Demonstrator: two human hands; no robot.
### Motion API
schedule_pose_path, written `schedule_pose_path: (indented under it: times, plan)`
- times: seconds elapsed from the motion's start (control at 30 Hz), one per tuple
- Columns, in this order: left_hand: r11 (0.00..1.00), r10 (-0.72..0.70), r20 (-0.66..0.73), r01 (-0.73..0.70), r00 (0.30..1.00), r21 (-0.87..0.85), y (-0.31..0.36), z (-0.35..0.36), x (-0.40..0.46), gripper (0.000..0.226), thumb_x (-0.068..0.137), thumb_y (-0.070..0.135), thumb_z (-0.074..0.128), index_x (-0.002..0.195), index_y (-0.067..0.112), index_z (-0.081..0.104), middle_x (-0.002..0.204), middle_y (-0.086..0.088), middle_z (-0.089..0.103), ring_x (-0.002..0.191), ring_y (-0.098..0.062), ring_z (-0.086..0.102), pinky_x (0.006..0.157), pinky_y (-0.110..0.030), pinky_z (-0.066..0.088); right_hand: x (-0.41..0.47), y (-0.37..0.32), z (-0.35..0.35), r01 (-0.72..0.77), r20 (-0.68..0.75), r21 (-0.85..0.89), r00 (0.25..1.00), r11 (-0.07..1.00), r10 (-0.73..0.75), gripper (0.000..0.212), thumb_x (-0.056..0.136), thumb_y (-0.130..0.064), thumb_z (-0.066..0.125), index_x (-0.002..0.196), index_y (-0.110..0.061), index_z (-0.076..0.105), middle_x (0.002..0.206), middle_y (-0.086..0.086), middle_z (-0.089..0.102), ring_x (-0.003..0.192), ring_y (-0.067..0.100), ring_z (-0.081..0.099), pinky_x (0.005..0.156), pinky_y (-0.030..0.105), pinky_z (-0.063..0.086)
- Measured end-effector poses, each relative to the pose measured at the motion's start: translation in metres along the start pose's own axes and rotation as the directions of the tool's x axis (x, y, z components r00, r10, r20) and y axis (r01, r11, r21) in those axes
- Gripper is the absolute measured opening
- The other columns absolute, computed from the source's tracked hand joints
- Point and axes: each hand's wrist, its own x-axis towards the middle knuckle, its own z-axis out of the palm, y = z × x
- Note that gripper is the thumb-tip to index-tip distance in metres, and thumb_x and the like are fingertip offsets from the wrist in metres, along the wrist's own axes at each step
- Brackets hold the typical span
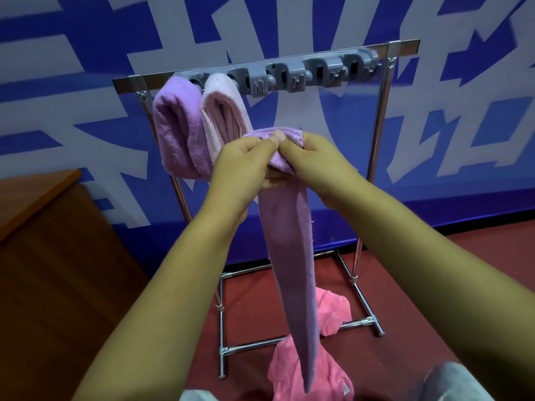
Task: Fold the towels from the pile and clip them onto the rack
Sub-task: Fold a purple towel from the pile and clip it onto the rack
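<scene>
1. Towels are the matter at hand: a long purple towel [292, 256] is held up in front of the rack [379, 134], its top bunched between both hands and its tail hanging down to a narrow point over the floor.
2. The left hand [240, 166] pinches the gathered top edge with thumb and fingertips closed on the cloth.
3. The right hand [315, 160] grips the same bunch from the right, fingers curled into the fabric, touching the left hand.
4. Two folded towels hang clipped at the left end of the grey clip bar [289, 75]: a darker purple folded towel [176, 131] and, just right of it, a pale pink folded towel [224, 111].
5. The clips further right hold nothing.
6. A pink towel pile [307, 369] lies on the red floor [463, 256] among the rack's base bars.
7. A brown wooden cabinet [58, 256] stands at the left.
</scene>
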Motion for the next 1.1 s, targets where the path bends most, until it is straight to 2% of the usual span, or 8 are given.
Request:
schedule_pose_path:
  times: [0.2, 0.33, 0.53, 0.73, 0.87, 0.93, 1.0, 1.1]
  plan:
    - [0.999, -0.021, 0.056, 0.023, 0.998, -0.028, 0.006, -0.003, -0.006, 0.033, 0.090, 0.005, 0.044, 0.076, 0.013, 0.072, 0.067, -0.005, 0.073, 0.064, -0.017, 0.071, 0.071, -0.034, 0.060, -0.009, -0.002, 0.000, 0.040, 0.136, 0.023, 0.990, 0.999, -0.043, 0.033, 0.099, -0.033, 0.039, 0.118, -0.025, 0.064, 0.117, 0.001, 0.068, 0.114, 0.013, 0.061, 0.102, 0.038, 0.047]
    - [0.998, -0.050, 0.082, 0.053, 0.995, -0.026, 0.002, -0.010, -0.005, 0.031, 0.091, 0.002, 0.044, 0.076, 0.010, 0.070, 0.061, -0.001, 0.071, 0.060, -0.010, 0.069, 0.063, -0.028, 0.060, -0.015, 0.002, -0.004, 0.026, 0.209, 0.072, 0.977, 0.997, -0.041, 0.027, 0.089, -0.019, 0.062, 0.113, -0.031, 0.059, 0.114, -0.002, 0.069, 0.108, 0.009, 0.064, 0.095, 0.025, 0.051]
    - [0.997, -0.077, 0.124, 0.080, 0.989, -0.023, -0.003, -0.017, -0.004, 0.025, 0.096, 0.016, 0.048, 0.086, 0.009, 0.070, 0.072, -0.006, 0.072, 0.067, -0.016, 0.068, 0.071, -0.031, 0.060, -0.011, 0.011, -0.009, -0.014, 0.191, 0.134, 0.982, 0.991, -0.012, 0.041, 0.083, 0.002, 0.058, 0.120, -0.017, 0.058, 0.120, 0.013, 0.065, 0.114, 0.022, 0.061, 0.102, 0.040, 0.047]
    - [0.970, 0.188, 0.076, -0.197, 0.979, 0.142, -0.007, -0.020, -0.004, 0.019, 0.094, 0.019, 0.056, 0.088, 0.013, 0.073, 0.080, -0.011, 0.072, 0.078, -0.024, 0.070, 0.070, -0.028, 0.059, -0.012, 0.004, -0.006, -0.069, 0.259, 0.301, 0.966, 0.951, -0.012, 0.034, 0.095, 0.000, 0.046, 0.128, -0.006, 0.053, 0.121, 0.014, 0.063, 0.114, 0.024, 0.061, 0.101, 0.035, 0.047]
    - [0.848, 0.503, -0.095, -0.470, 0.859, 0.246, -0.027, -0.032, -0.005, 0.020, 0.085, 0.030, 0.065, 0.103, 0.022, 0.062, 0.096, 0.003, 0.065, 0.091, -0.013, 0.063, 0.079, -0.030, 0.054, -0.008, -0.003, -0.008, -0.123, 0.140, 0.360, 0.987, 0.925, 0.077, 0.022, 0.096, -0.003, 0.045, 0.106, -0.011, 0.063, 0.093, 0.007, 0.069, 0.090, 0.021, 0.064, 0.087, 0.034, 0.052]
    - [0.890, 0.450, -0.113, -0.434, 0.886, 0.142, -0.045, -0.040, -0.002, 0.064, 0.072, 0.043, 0.075, 0.124, 0.024, 0.044, 0.120, 0.002, 0.054, 0.113, -0.011, 0.055, 0.094, -0.031, 0.049, -0.005, -0.006, -0.010, -0.136, 0.135, 0.392, 0.987, 0.910, 0.090, 0.018, 0.096, -0.008, 0.047, 0.105, -0.011, 0.062, 0.091, 0.006, 0.069, 0.085, 0.018, 0.064, 0.083, 0.034, 0.053]
    - [0.951, 0.299, 0.079, -0.291, 0.951, -0.101, -0.065, -0.043, 0.000, 0.095, 0.058, 0.050, 0.082, 0.136, 0.023, 0.033, 0.135, -0.002, 0.049, 0.126, -0.016, 0.049, 0.102, -0.036, 0.044, -0.003, -0.012, -0.010, -0.141, 0.164, 0.440, 0.984, 0.887, 0.074, 0.016, 0.096, -0.010, 0.047, 0.102, -0.009, 0.062, 0.085, 0.003, 0.069, 0.078, 0.014, 0.065, 0.075, 0.029, 0.055]
    - [0.978, -0.011, 0.295, 0.072, 0.955, -0.197, -0.096, -0.041, -0.009, 0.093, 0.035, 0.051, 0.091, 0.114, 0.016, 0.056, 0.103, 0.002, 0.072, 0.097, -0.014, 0.068, 0.081, -0.029, 0.055, 0.001, -0.026, -0.008, -0.134, 0.166, 0.495, 0.984, 0.859, 0.058, 0.016, 0.097, -0.010, 0.046, 0.092, -0.009, 0.062, 0.073, -0.001, 0.071, 0.070, 0.011, 0.067, 0.068, 0.025, 0.055]
